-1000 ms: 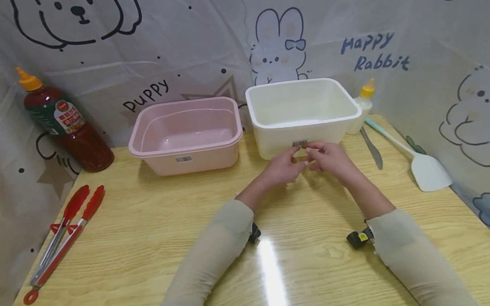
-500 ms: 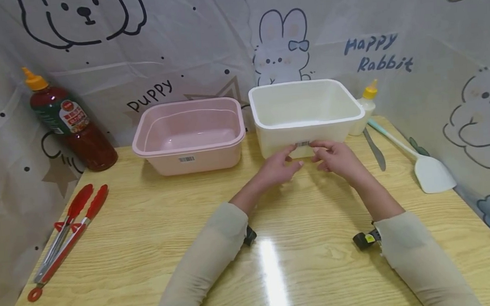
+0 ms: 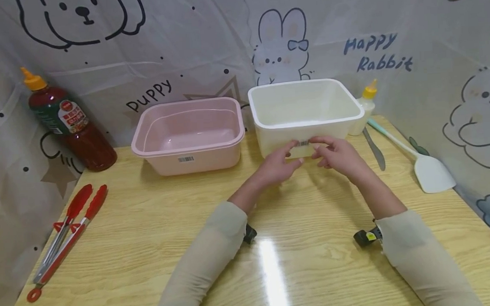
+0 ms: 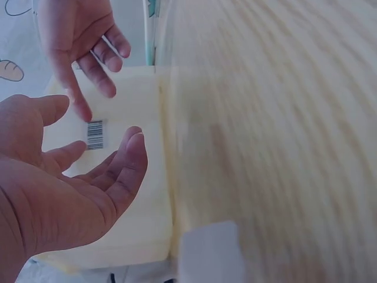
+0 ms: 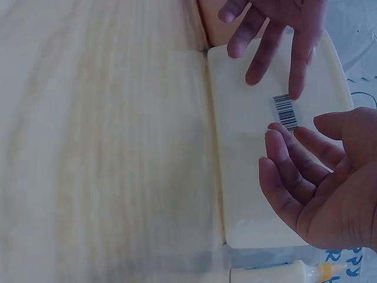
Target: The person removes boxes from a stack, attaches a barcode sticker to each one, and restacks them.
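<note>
In the head view a white plastic basin (image 3: 269, 140) stands at the back of the table, with a barcode sticker (image 3: 302, 143) on its front wall. My left hand (image 3: 276, 167) is at that wall, its index fingertip at the sticker's left end. From the other side my right hand (image 3: 338, 157) reaches in, index fingertip at the sticker's right end. Both wrist views show loosely bent fingers with nothing held between them. The sticker (image 4: 95, 135) lies between the two hands in the left wrist view, and the barcode (image 5: 285, 112) appears likewise in the right wrist view.
Left of the white basin is a pink basin (image 3: 189, 160). A red sauce bottle (image 3: 70, 120) and red-tipped tongs (image 3: 68, 238) are at the far left. A yellow-capped bottle (image 3: 365, 109), a knife (image 3: 374, 151) and a white spatula (image 3: 431, 173) lie to the right.
A second ago the hands were close together, fingers almost meeting below the sticker. They have since moved apart to its two ends. The basins have stayed in place.
</note>
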Available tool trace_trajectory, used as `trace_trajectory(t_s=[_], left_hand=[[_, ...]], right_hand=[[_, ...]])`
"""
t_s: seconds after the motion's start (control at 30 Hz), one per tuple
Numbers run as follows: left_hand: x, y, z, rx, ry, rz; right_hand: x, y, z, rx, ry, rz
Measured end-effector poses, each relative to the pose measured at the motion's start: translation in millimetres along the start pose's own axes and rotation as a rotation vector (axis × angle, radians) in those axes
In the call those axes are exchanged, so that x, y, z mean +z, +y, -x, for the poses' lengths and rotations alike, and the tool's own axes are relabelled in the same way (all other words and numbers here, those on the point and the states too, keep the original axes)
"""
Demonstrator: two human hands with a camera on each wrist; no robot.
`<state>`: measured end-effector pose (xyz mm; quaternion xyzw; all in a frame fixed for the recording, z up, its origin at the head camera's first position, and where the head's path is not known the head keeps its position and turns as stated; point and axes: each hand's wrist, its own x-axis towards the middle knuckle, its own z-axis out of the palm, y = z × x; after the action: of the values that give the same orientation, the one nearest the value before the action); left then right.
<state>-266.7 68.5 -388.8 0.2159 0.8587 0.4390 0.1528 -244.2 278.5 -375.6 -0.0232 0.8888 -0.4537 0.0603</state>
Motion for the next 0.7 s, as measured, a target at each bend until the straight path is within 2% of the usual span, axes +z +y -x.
trace_trajectory(t_s=[0.17,0.3,0.5,0.7], left_hand=[[4.5,-3.7,-3.6,-0.001,-0.016,-0.015],[6.8,-3.1,-6.4,0.007,-0.018,-0.022],[-0.3,3.3,-4.3,-0.020,-0.010,0.015],[-5.0,-2.0,-1.1,-0.036,-0.012,0.037]], right_hand=[[4.9,5.5,-1.0,0.005,-0.034,-0.026],[11.3,0.1,-5.0,-0.016,-0.043,-0.040],[8.3,-6.9,-5.8,-0.018,-0.013,0.015],[4.5,-1.0,-2.2,0.002,0.014,0.019]])
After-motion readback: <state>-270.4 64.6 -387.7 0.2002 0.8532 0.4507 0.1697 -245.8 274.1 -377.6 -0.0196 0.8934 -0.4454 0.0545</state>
